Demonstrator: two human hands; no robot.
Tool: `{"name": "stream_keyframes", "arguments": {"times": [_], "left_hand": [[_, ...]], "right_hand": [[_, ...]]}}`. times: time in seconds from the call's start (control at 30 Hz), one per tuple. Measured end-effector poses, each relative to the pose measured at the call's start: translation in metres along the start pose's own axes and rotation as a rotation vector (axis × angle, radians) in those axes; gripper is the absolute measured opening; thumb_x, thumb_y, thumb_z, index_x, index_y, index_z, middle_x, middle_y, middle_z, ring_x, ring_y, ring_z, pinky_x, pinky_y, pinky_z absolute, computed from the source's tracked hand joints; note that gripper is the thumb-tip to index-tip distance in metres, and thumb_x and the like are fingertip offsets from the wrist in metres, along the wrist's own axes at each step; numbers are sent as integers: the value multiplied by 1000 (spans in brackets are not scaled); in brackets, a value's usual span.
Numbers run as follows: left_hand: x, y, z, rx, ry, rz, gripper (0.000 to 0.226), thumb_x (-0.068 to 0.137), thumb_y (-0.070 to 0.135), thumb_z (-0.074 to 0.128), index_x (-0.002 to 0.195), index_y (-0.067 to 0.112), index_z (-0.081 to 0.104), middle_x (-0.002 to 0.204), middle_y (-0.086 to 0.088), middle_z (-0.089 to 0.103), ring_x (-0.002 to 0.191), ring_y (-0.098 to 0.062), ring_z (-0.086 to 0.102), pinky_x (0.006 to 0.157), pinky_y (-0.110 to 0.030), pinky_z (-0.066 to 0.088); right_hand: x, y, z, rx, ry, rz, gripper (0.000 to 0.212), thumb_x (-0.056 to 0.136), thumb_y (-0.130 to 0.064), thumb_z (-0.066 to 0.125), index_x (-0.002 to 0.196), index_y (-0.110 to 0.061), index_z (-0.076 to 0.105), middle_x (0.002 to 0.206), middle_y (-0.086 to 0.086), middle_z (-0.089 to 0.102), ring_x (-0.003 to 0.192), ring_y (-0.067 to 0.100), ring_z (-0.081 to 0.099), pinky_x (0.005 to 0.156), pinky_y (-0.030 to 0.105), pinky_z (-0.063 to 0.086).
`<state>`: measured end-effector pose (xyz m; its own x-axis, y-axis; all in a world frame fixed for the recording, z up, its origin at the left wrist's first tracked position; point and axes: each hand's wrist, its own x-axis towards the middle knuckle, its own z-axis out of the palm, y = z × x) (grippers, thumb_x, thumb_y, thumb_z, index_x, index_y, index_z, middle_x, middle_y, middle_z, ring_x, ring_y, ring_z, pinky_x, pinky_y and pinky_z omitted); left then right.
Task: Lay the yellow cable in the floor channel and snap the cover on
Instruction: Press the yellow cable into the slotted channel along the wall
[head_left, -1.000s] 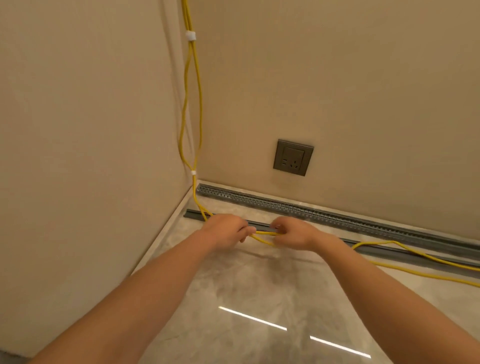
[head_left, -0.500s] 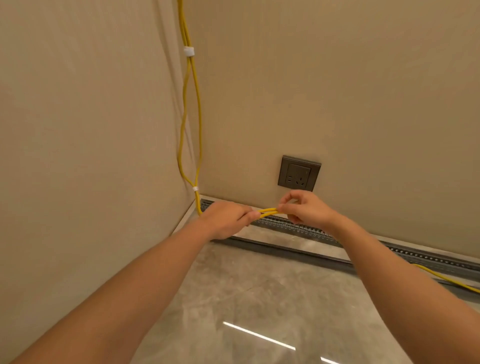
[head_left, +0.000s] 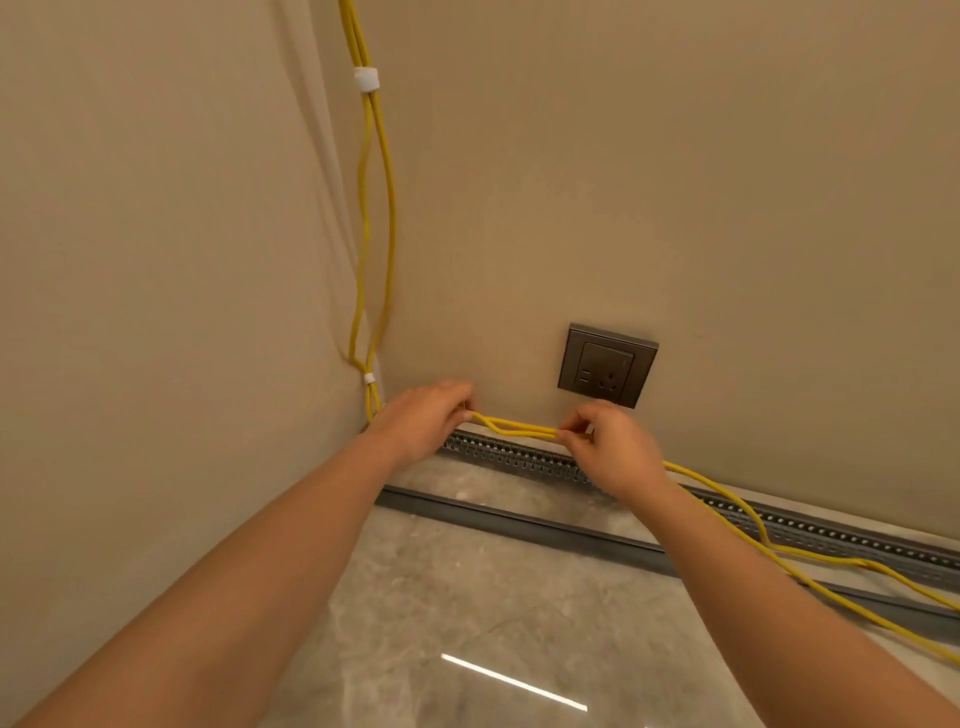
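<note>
Running left to right across the middle of the frame, a doubled stretch of yellow cable (head_left: 519, 426) hangs almost level between two hands, just above the slotted floor channel (head_left: 524, 460) at the foot of the wall. The left hand (head_left: 423, 423) pinches its left end with fingertips closed on the strands; the right hand (head_left: 613, 452) pinches the right end between thumb and forefinger, other fingers loosely curled. From the right hand the cable trails toward the lower right, crossing the channel and the grey cover (head_left: 519, 522) lying on the floor (head_left: 467, 597). Upper left, it climbs the corner through white clips (head_left: 367, 79). A dark socket (head_left: 608, 365) sits above the right hand.
</note>
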<state>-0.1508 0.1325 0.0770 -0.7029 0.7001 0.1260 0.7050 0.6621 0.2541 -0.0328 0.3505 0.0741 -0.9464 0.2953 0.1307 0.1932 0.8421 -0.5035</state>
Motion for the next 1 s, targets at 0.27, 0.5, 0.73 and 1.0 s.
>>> {"name": "stream_keyframes", "arguments": {"times": [0.27,0.5,0.73,1.0], "left_hand": [[15,-21,31,191,-56,137,13,97,20,49,105,21,59,111,-4,56,90,-31,63,68,-39,49],[13,-37,45,120,-11,181,19,89,12,61,102,19,72,101,-3,68,96,-26,63,73,-38,53],[-9,-39,57,124,120,228,30,70,6,80,96,20,76,87,1,71,81,-24,68,62,-31,54],[-9,-17,54,194,48,300,38,57,5,86,91,23,80,80,3,72,72,-22,68,57,-29,52]], "right_hand": [[15,18,37,-13,-77,-2,13,89,-17,60,94,-19,72,101,0,63,92,23,62,70,29,46],[12,23,52,8,-128,5,17,88,-13,59,96,-20,71,104,-1,64,92,22,63,76,34,51],[-2,26,50,29,-156,-78,15,86,-11,58,94,-19,68,102,-3,64,91,19,61,72,32,50],[-12,34,40,-32,-161,-55,18,85,-9,57,94,-18,70,103,-2,66,95,20,60,75,32,50]]}}
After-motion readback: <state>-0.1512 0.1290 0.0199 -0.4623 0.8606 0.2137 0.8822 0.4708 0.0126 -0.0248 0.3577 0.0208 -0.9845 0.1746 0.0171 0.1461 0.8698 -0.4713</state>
